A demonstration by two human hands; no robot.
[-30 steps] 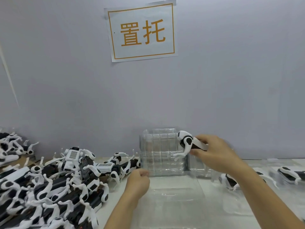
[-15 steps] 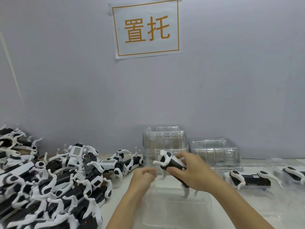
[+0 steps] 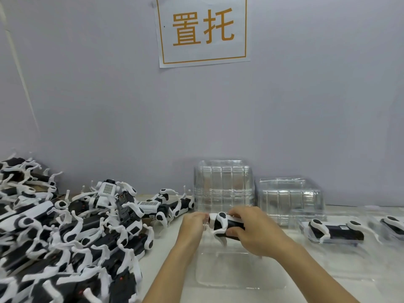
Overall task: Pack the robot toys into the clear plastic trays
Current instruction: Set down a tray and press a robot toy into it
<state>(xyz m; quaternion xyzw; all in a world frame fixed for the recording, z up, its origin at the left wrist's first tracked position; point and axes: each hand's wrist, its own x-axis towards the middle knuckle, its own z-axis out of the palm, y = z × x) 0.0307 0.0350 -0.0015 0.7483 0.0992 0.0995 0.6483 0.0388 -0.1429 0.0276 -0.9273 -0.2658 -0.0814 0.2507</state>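
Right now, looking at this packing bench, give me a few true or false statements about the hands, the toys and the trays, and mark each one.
1. The right hand grips a black-and-white robot toy. True.
2. The pile of unpacked toys lies to the person's right. False: it lies to the left.
3. An empty clear tray lies below the held toy. True.
4. The wall sign has blue characters. False: they are orange.
5. A packed toy lies in a tray to the right. True.

Black-and-white robot toy [image 3: 225, 224] held horizontal above empty clear tray [image 3: 238, 272]. Toy pile [image 3: 65, 237] left. Tray stacks [image 3: 223, 184] behind. Packed toy [image 3: 334, 231] in tray right.
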